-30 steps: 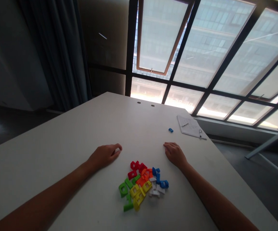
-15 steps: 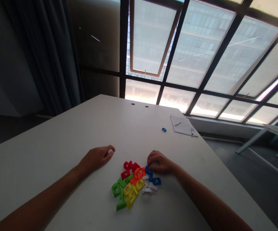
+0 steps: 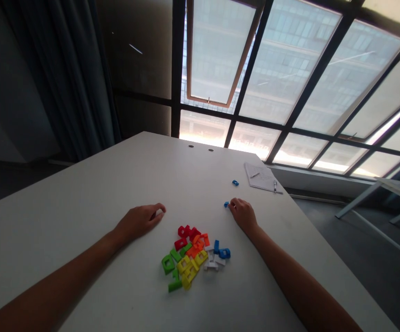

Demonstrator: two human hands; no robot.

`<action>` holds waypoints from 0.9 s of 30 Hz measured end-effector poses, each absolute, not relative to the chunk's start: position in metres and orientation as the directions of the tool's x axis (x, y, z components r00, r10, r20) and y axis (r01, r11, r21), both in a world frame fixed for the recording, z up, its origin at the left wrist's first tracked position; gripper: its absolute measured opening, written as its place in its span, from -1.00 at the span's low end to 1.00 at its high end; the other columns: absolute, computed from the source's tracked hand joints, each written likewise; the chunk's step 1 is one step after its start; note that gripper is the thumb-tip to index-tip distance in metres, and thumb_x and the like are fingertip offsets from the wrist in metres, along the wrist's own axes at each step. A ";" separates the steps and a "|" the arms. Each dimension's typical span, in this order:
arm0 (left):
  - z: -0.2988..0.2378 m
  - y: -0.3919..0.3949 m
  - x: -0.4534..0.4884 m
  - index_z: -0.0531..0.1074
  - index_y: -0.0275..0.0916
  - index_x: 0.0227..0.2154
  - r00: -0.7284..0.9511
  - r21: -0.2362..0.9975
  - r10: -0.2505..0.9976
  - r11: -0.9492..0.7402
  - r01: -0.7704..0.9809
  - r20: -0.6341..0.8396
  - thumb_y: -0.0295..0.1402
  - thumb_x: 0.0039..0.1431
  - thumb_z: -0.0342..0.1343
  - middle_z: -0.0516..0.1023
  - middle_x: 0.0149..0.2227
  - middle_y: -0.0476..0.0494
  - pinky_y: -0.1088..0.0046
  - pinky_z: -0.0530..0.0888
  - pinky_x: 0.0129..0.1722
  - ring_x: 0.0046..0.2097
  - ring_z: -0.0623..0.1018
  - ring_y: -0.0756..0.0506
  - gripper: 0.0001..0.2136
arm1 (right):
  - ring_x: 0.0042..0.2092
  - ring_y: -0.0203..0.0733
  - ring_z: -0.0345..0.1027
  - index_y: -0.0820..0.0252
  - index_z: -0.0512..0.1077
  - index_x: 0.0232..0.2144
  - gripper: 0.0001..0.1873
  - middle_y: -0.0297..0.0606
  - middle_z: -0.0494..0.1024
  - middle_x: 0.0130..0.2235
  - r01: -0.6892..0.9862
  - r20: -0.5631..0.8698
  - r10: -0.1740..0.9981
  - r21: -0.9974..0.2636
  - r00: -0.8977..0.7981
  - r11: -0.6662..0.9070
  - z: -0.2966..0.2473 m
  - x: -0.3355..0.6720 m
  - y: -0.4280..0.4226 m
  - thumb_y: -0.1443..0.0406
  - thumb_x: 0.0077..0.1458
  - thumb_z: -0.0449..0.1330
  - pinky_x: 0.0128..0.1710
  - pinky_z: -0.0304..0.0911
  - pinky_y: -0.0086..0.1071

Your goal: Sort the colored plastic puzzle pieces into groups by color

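My right hand (image 3: pixel 243 214) pinches a small blue plastic block (image 3: pixel 226 204) between thumb and fingertips, low over the white table, right of centre. Beyond it lies another blue block (image 3: pixel 235 183). My left hand (image 3: pixel 143 220) rests on the table to the left, loosely curled with nothing in it and a gap between thumb and forefinger. Between my forearms is a heap of coloured blocks: red ones (image 3: pixel 180 244), orange ones (image 3: pixel 196 249), green ones (image 3: pixel 167 263), yellow ones (image 3: pixel 188 272) and white ones (image 3: pixel 212 263). Blue pieces (image 3: pixel 224 253) sit at its right side.
A notepad (image 3: pixel 262 177) with pens on it lies near the table's far right edge. Two dark round holes (image 3: pixel 191 146) mark the far end of the table (image 3: pixel 124 175). Windows stand behind, with a curtain (image 3: pixel 61 83) at left and another table (image 3: pixel 393 186) at right.
My right hand has lifted a blue block from the heap's edge and carried it away, up and to the right. My left hand stays nearly where it was.
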State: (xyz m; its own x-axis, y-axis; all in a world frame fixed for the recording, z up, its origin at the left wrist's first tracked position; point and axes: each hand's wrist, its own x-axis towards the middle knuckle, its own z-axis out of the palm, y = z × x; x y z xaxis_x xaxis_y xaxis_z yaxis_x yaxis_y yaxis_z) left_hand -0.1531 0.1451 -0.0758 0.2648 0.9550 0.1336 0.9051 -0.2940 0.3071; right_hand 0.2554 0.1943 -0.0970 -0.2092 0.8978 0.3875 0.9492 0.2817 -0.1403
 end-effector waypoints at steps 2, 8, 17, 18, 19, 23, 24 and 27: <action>-0.075 0.145 -0.153 0.50 -0.03 -0.09 0.269 0.307 0.954 -0.299 0.904 0.135 -0.12 0.32 -0.08 0.56 -0.39 0.01 0.45 0.27 -0.36 -0.36 0.52 -0.07 -0.70 | -0.22 -0.13 0.45 0.14 0.49 -0.24 -0.80 -0.19 0.60 -0.25 0.970 0.381 0.909 -0.105 -0.166 0.221 -0.096 0.268 0.201 0.24 0.37 0.08 -0.18 0.18 -0.36; -0.074 0.144 -0.153 0.50 -0.03 -0.10 0.261 0.308 0.956 -0.290 0.906 0.132 -0.11 0.32 -0.09 0.56 -0.39 0.00 0.45 0.26 -0.37 -0.37 0.52 -0.07 -0.70 | -0.16 -0.13 0.46 0.13 0.53 -0.22 -0.70 -0.18 0.61 -0.15 0.966 0.412 0.900 -0.137 -0.144 0.218 -0.102 0.280 0.208 0.17 0.40 0.04 -0.12 0.21 -0.36; -0.076 0.148 -0.150 0.48 -0.04 -0.12 0.257 0.284 0.960 -0.278 0.918 0.109 -0.13 0.29 -0.05 0.55 -0.42 0.00 0.44 0.24 -0.39 -0.38 0.51 -0.07 -0.73 | 0.21 0.09 0.23 0.05 0.31 0.26 -0.48 -0.06 0.38 0.25 0.986 0.270 0.953 -0.056 -0.138 0.159 -0.111 0.275 0.223 0.02 0.40 -0.07 0.12 0.15 -0.09; -0.076 0.149 -0.149 0.48 -0.05 -0.13 0.253 0.274 0.961 -0.274 0.922 0.108 -0.13 0.29 -0.05 0.55 -0.42 0.00 0.44 0.24 -0.39 -0.38 0.51 -0.07 -0.74 | 0.23 0.12 0.20 0.01 0.27 0.29 -0.45 -0.05 0.34 0.28 0.990 0.241 0.964 -0.054 -0.112 0.128 -0.111 0.275 0.228 -0.01 0.39 -0.07 0.13 0.14 -0.05; -0.075 0.150 -0.148 0.48 -0.05 -0.14 0.250 0.266 0.962 -0.270 0.925 0.106 -0.13 0.29 -0.05 0.55 -0.42 0.00 0.44 0.24 -0.39 -0.38 0.51 -0.07 -0.74 | 0.24 0.15 0.17 -0.04 0.24 0.32 -0.43 -0.05 0.30 0.30 0.994 0.216 0.973 -0.052 -0.083 0.096 -0.110 0.275 0.235 -0.04 0.38 -0.08 0.14 0.12 -0.01; -0.075 0.149 -0.147 0.47 -0.05 -0.14 0.247 0.251 0.963 -0.267 0.931 0.106 -0.14 0.30 -0.06 0.56 -0.42 0.01 0.45 0.24 -0.39 -0.38 0.52 -0.08 -0.75 | 0.23 0.15 0.16 -0.19 0.20 0.33 -0.43 -0.09 0.31 0.27 0.997 0.172 0.984 -0.070 0.052 -0.040 -0.106 0.271 0.265 -0.09 0.37 -0.11 0.14 0.09 0.04; -0.074 0.149 -0.148 0.46 -0.04 -0.13 0.249 0.250 0.962 -0.269 0.930 0.108 -0.15 0.30 -0.06 0.56 -0.42 0.01 0.45 0.23 -0.39 -0.38 0.52 -0.08 -0.76 | 0.21 0.15 0.18 -0.20 0.20 0.33 -0.43 -0.09 0.33 0.25 0.994 0.171 0.982 -0.077 0.085 -0.072 -0.104 0.269 0.271 -0.09 0.36 -0.12 0.12 0.09 0.04; -0.074 0.147 -0.148 0.45 -0.04 -0.13 0.262 0.257 0.959 -0.283 0.924 0.113 -0.17 0.31 -0.06 0.56 -0.42 0.01 0.45 0.22 -0.39 -0.38 0.52 -0.08 -0.77 | 0.16 0.18 0.22 -0.15 0.23 0.32 -0.42 -0.02 0.36 0.19 0.985 0.179 0.971 -0.094 0.161 -0.146 -0.102 0.264 0.286 -0.08 0.36 -0.11 0.08 0.10 0.06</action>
State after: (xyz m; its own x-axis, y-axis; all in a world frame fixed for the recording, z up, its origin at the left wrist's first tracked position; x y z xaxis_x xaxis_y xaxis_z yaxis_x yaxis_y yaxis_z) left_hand -0.1482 0.1475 -0.0737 0.2619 0.9585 0.1126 0.9241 -0.2827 0.2571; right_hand 0.2643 0.2864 -0.1022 0.1609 0.9706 0.1793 0.9848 -0.1459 -0.0938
